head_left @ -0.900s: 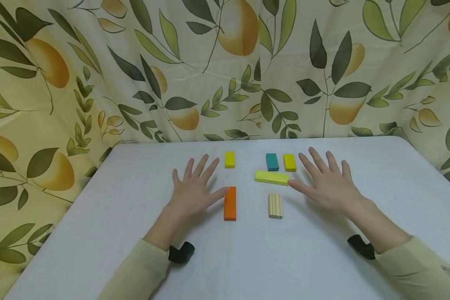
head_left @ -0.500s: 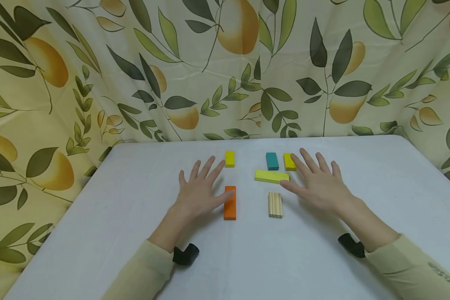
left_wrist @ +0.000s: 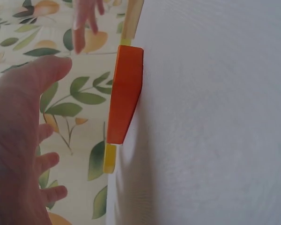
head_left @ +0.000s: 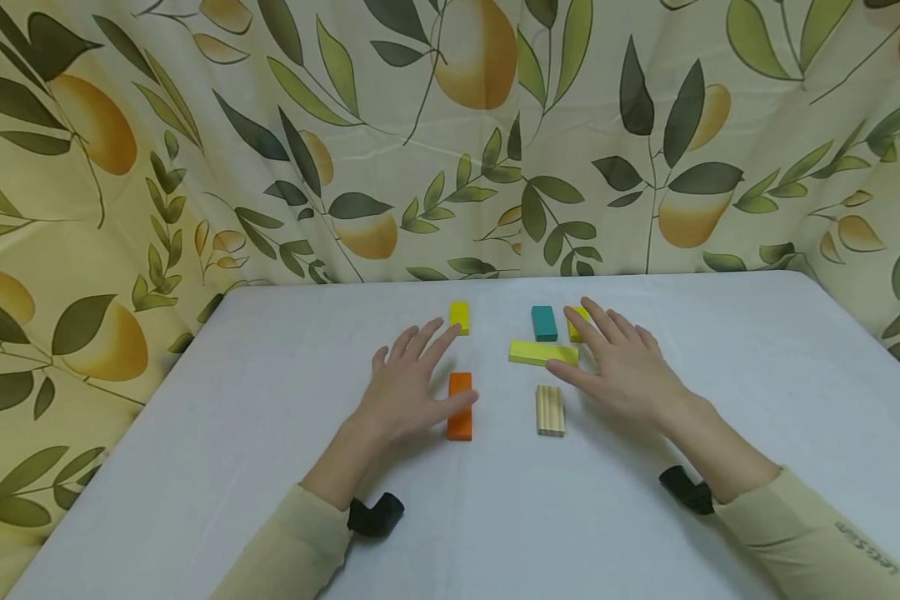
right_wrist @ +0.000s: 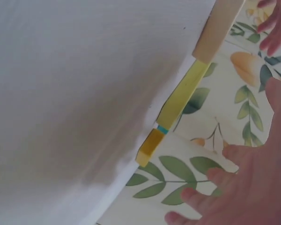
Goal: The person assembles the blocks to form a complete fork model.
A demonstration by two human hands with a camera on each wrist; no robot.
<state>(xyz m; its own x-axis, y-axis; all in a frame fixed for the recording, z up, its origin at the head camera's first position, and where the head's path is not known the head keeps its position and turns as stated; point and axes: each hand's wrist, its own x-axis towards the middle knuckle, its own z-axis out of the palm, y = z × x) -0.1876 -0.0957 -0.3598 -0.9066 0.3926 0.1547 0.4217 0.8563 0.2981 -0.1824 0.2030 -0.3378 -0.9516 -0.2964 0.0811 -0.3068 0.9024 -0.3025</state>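
Note:
My left hand [head_left: 405,392] hovers over the left side of the blocks, fingers spread, its thumb crossing above an orange block [head_left: 460,427]. In the left wrist view that hand is apart from the orange block [left_wrist: 125,93]. A small yellow block [head_left: 459,314] lies just beyond its index fingertip. My right hand [head_left: 630,367] hangs above the right side, holding nothing. Its thumb overlaps the end of a long yellow-green block [head_left: 532,352], and its fingers partly hide a second small yellow block [head_left: 576,327]. Near it lie a teal block [head_left: 544,323] and a ridged plain-wood block [head_left: 551,410].
All the blocks lie on a white-covered table [head_left: 540,517]. A curtain [head_left: 450,133] printed with fruit and leaves hangs behind the table and along its sides. Black wrist-camera mounts [head_left: 377,515] sit below both wrists.
Both hands have moved inward, the left to the right and the right to the left. Their fingers have bent slightly. The blocks have stayed where they were.

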